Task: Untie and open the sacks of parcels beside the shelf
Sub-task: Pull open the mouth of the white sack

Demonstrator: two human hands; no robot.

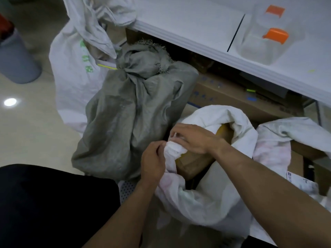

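While the left hand (153,159) grips the bunched neck (173,149) of the white sack (206,201) to steady it, the right hand (194,138), just beside, pinches the tie (175,135); the knotted grey sack (129,111) stands beyond both hands.

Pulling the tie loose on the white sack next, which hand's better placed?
Right: the right hand pinches the white tie atop the bunched neck, so it can likely pull. The left hand grips the white sack just below, steadying it.
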